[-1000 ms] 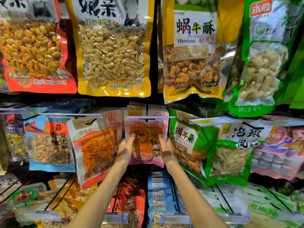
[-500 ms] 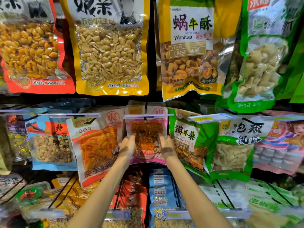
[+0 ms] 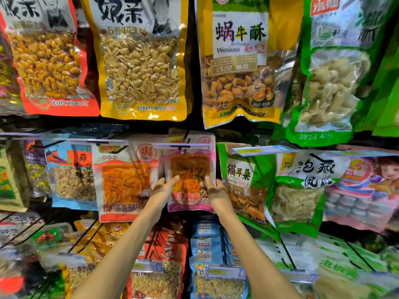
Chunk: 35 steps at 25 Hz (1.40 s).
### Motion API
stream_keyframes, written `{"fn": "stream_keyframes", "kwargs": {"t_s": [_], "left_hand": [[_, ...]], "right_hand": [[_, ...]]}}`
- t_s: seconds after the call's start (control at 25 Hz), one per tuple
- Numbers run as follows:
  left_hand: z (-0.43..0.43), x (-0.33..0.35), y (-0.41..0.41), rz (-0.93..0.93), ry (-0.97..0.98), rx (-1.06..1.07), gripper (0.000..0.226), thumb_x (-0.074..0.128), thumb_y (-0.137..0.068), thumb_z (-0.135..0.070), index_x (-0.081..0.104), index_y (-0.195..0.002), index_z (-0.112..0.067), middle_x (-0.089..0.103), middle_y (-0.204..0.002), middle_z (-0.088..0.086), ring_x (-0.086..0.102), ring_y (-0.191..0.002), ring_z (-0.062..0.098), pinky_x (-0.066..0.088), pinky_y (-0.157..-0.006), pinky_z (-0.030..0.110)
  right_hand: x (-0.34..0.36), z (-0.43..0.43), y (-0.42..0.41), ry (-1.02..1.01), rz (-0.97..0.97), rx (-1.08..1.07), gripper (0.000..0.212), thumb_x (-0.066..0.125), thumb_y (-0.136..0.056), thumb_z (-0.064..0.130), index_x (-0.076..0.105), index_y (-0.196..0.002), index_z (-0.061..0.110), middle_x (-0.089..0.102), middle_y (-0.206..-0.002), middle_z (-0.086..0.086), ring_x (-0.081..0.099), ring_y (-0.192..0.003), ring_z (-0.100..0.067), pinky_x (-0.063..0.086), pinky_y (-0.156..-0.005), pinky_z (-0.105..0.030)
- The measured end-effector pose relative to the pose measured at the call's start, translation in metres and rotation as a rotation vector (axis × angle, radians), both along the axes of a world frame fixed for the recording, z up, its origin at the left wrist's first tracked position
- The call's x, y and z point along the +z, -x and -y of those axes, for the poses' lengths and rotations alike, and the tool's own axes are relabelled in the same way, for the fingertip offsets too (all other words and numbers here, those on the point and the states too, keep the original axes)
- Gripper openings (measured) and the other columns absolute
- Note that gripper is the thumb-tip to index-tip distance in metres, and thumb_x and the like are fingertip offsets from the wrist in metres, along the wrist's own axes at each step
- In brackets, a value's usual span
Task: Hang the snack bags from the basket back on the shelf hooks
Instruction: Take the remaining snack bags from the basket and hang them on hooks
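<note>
Snack bag [image 3: 190, 167]: pink pouch, white top band with a red round mark at its right corner, and a clear window showing orange-yellow shredded strips. A printed label band runs across the lower part; its text is too blurred to read.

Orientation: long axis vertical, roughly upright, top edge up, printed face toward the camera.

Location: between the hands, with its upper edge tucked behind the clear price strip [image 3: 170, 145] at the black hook [image 3: 183, 147]. Can't tell whether the hang hole is on the hook. More pouches of the same print sit directly behind it.

Left hand [image 3: 163, 189]: grips the bag's left edge at mid-height, one digit across the front of the window.

Right hand [image 3: 217, 192]: grips the right edge at the same height, thumb on the front and fingers hidden behind.

Neighbours:
- orange-and-white bag [image 3: 125, 182] just left of the left hand
- green bag [image 3: 241, 175] just right of the right hand
- yellow peanut bag [image 3: 140, 65] above both hands
- blue packets [image 3: 205, 234] below, between the forearms
</note>
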<state>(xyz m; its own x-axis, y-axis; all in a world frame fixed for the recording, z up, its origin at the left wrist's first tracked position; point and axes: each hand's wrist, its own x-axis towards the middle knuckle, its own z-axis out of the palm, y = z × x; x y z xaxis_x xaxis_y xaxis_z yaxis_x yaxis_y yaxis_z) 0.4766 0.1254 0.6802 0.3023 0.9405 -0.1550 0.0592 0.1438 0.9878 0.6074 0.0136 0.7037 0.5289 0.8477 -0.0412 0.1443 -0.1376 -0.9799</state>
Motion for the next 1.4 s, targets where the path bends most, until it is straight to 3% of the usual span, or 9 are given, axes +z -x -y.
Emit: {"fn": "stream_keyframes", "kwargs": {"t_s": [0.16, 0.24, 0.28, 0.32, 0.4, 0.44, 0.52, 0.84, 1.4], "left_hand": [[0.027, 0.008, 0.010, -0.218, -0.118, -0.069, 0.076, 0.057, -0.095, -0.048, 0.023, -0.154, -0.015, 0.028, -0.158, 0.004, 0.032, -0.144, 0.027, 0.031, -0.111, 0.038], [0.038, 0.011, 0.017, -0.405, -0.269, -0.118, 0.036, 0.053, -0.100, -0.037, 0.049, -0.129, -0.016, 0.056, -0.119, 0.007, 0.057, -0.111, 0.020, 0.036, -0.085, 0.030], [0.046, 0.014, 0.021, -0.482, -0.353, -0.142, 0.012, 0.053, -0.100, -0.032, 0.050, -0.106, -0.022, 0.053, -0.093, 0.000, 0.055, -0.084, 0.011, 0.033, -0.074, 0.030], [0.050, 0.016, 0.025, -0.535, -0.423, -0.157, 0.010, 0.053, -0.100, -0.030, 0.045, -0.095, -0.025, 0.045, -0.082, -0.005, 0.049, -0.073, 0.009, 0.032, -0.069, 0.029], [0.056, 0.017, 0.036, -0.633, -0.522, -0.226, 0.026, 0.055, -0.098, -0.031, 0.053, -0.117, -0.013, 0.057, -0.104, 0.004, 0.059, -0.100, 0.020, 0.040, -0.082, 0.031], [0.060, 0.019, 0.042, -0.696, -0.542, -0.273, 0.049, 0.055, -0.098, -0.034, 0.044, -0.138, -0.008, 0.054, -0.130, 0.009, 0.052, -0.123, 0.026, 0.040, -0.095, 0.032], [0.066, 0.017, 0.051, -0.807, -0.593, -0.333, 0.070, 0.053, -0.098, -0.040, 0.025, -0.153, -0.008, 0.035, -0.154, 0.011, 0.036, -0.140, 0.029, 0.036, -0.109, 0.036], [0.116, 0.018, 0.078, -1.163, -0.849, -0.397, 0.061, 0.046, -0.098, -0.049, 0.035, -0.147, -0.014, 0.041, -0.145, 0.015, 0.042, -0.131, 0.037, 0.043, -0.103, 0.048], [0.175, 0.036, 0.032, -1.247, -0.947, -0.468, 0.060, 0.046, -0.099, -0.047, 0.033, -0.149, -0.017, 0.038, -0.147, 0.012, 0.037, -0.134, 0.037, 0.038, -0.103, 0.052]], "right_hand": [[-0.012, 0.010, -0.005, 0.040, 0.209, 0.028, 0.043, 0.047, -0.104, 0.031, 0.043, -0.142, 0.011, 0.054, -0.137, -0.013, 0.057, -0.115, -0.030, 0.045, -0.095, -0.039], [-0.016, 0.018, -0.005, 0.082, 0.302, 0.059, 0.041, 0.048, -0.102, 0.032, 0.048, -0.137, 0.011, 0.055, -0.130, -0.005, 0.054, -0.110, -0.020, 0.044, -0.092, -0.034], [-0.018, 0.022, -0.004, 0.108, 0.363, 0.062, 0.039, 0.050, -0.101, 0.034, 0.052, -0.131, 0.009, 0.056, -0.124, -0.003, 0.053, -0.110, -0.017, 0.043, -0.090, -0.029], [-0.019, 0.025, -0.004, 0.137, 0.442, 0.057, 0.037, 0.051, -0.100, 0.036, 0.055, -0.121, 0.006, 0.060, -0.115, -0.006, 0.059, -0.106, -0.024, 0.046, -0.087, -0.031], [-0.021, 0.034, 0.002, 0.227, 0.645, 0.059, 0.036, 0.054, -0.097, 0.039, 0.056, -0.107, 0.005, 0.063, -0.098, -0.013, 0.063, -0.095, -0.036, 0.048, -0.071, -0.034], [-0.020, 0.041, 0.005, 0.280, 0.766, 0.063, 0.038, 0.054, -0.096, 0.040, 0.056, -0.110, 0.005, 0.063, -0.102, -0.013, 0.062, -0.099, -0.036, 0.050, -0.073, -0.037], [-0.016, 0.054, 0.011, 0.388, 0.982, 0.069, 0.043, 0.051, -0.097, 0.042, 0.054, -0.123, 0.008, 0.059, -0.118, -0.013, 0.056, -0.112, -0.034, 0.050, -0.087, -0.043], [0.001, 0.114, 0.043, 0.626, 1.264, 0.110, 0.053, 0.043, -0.101, 0.050, 0.048, -0.136, 0.011, 0.047, -0.140, -0.014, 0.043, -0.131, -0.034, 0.039, -0.104, -0.048], [0.004, 0.177, 0.001, 0.640, 1.250, -0.003, 0.062, 0.036, -0.099, 0.059, 0.042, -0.141, 0.014, 0.046, -0.141, -0.013, 0.041, -0.132, -0.034, 0.041, -0.103, -0.047]]}}
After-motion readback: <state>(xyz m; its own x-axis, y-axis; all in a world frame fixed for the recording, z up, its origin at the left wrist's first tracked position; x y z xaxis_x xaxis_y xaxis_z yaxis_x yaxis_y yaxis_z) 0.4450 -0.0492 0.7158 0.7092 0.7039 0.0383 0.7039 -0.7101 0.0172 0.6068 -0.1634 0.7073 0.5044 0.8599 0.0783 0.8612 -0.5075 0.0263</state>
